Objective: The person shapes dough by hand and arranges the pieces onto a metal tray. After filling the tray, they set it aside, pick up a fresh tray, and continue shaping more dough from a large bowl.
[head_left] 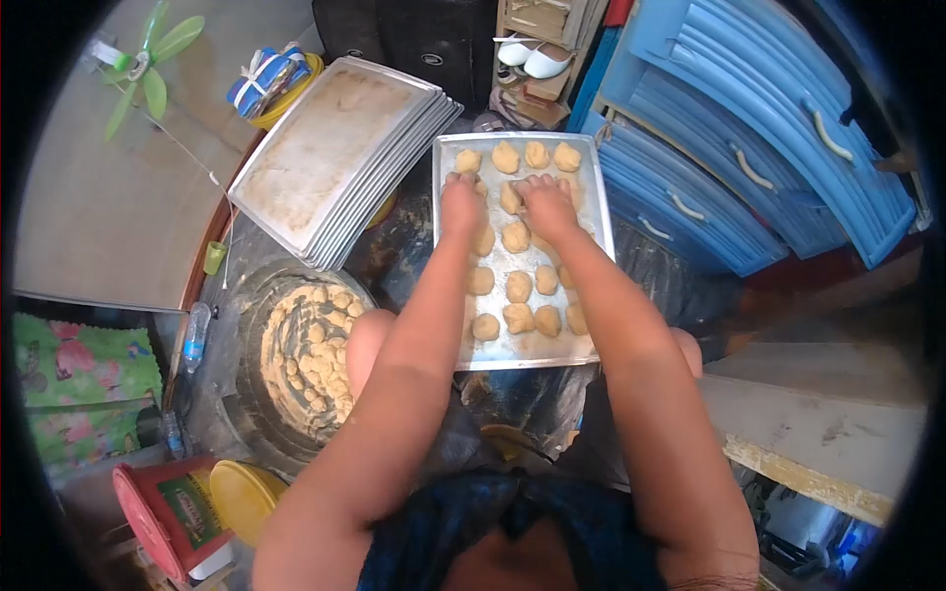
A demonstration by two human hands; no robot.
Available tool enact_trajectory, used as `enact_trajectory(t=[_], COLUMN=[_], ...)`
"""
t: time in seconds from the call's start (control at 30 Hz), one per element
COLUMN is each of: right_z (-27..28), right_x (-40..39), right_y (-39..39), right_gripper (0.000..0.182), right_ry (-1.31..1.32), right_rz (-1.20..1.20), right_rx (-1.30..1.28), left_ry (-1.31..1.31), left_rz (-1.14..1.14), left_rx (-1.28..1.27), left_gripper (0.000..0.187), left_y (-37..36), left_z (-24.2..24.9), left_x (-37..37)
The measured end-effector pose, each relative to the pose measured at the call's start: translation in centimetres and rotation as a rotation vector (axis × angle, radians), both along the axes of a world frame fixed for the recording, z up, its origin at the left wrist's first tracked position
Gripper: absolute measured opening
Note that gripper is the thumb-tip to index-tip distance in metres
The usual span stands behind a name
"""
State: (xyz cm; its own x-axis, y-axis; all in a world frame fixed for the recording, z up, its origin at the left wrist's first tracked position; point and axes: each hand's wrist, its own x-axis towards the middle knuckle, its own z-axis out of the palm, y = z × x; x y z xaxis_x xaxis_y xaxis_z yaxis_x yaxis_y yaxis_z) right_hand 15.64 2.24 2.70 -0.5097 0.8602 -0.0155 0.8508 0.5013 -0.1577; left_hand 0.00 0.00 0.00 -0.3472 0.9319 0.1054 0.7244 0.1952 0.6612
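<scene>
A metal baking tray (523, 363) lies in front of me, bearing rows of rough, pale yellow dough balls (518, 287). Near the tray's left edge, my left hand (461, 204) curls its fingers onto a dough ball in the second row, which it partly covers. My right hand (548, 204) is bent over the same row, its fingers closed on another dough ball (510, 197) near the middle. The forearms hide some of the balls. To the left, a large round basin (246, 340) holds many loose lumps of dough (320, 360).
Stacked baking trays (330, 148) stand at the back left. Blue drawers (709, 148) rise on the right, beside a pale ledge (818, 424). A red-lidded tub (148, 522), a yellow lid (246, 497) and a plastic bottle (196, 335) are at the left. A green fan (143, 69) is far left.
</scene>
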Motion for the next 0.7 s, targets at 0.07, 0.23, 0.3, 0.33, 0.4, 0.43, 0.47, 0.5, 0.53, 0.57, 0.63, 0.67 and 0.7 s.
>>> enact_trajectory(t=[0.07, 0.23, 0.3, 0.33, 0.4, 0.43, 0.47, 0.5, 0.53, 0.57, 0.63, 0.67, 0.7], right_z=[-0.3, -1.1, -0.5, -0.8, -1.6, -2.3, -2.8, -2.6, -2.4, -2.1, 1.3, 3.7, 6.3], right_x=[-1.2, -0.9, 0.9, 2.3, 4.4, 5.5, 6.2, 6.2, 6.1, 5.9, 5.1, 4.7, 4.3], right_y=[-0.2, 1.2, 1.5, 1.9, 2.1, 2.3, 2.8, 2.4, 1.8, 1.4, 0.3, -0.5, -1.7], right_gripper=[0.041, 0.038, 0.04, 0.043, 0.046, 0.05, 0.052, 0.052, 0.05, 0.048, 0.046, 0.043, 0.039], right_ry=[0.022, 0.122, 0.208, 0.275, 0.27, 0.269, 0.35, 0.356, 0.353, 0.353, 0.4, 0.438, 0.567], right_rz=[-0.014, -0.083, -0.246, -0.334, -0.385, -0.437, -0.394, -0.395, -0.395, -0.391, -0.331, -0.279, -0.139], right_rx=[0.056, 0.098, 0.128, 0.173, 0.101, 0.034, -0.166, -0.166, -0.066, 0.039, 0.066, 0.089, 0.084], left_ry=[-0.018, 0.108, 0.184, 0.144, 0.103, 0.07, 0.038, 0.044, 0.093, 0.144, 0.168, 0.216, 0.264], left_rz=[-0.017, 0.021, 0.051, 0.007, -0.039, -0.089, -0.139, -0.14, -0.206, -0.268, -0.31, -0.353, -0.395], left_rx=[0.023, 0.118, 0.155, 0.149, 0.139, 0.046, -0.046, -0.046, -0.087, -0.125, -0.132, -0.148, -0.16], left_gripper=[0.032, 0.028, 0.026, 0.027, 0.029, 0.028, 0.027, 0.027, 0.027, 0.027, 0.029, 0.03, 0.032], left_y=[-0.7, -0.6, -0.8, -0.7, -0.8, -0.8, -0.9, -1.4, -2.2, -2.9, -4.3, -5.2, -5.9], left_z=[1.2, 1.2, 1.9, 2.1, 2.2, 2.3, 2.4, 2.7, 2.9, 3.2, 3.5, 4.1, 4.8], left_x=[-0.4, -0.6, -0.3, -0.2, 0.1, 0.3, 0.4, 0.5, 0.6, 0.6, 0.4, 0.3, 0.4])
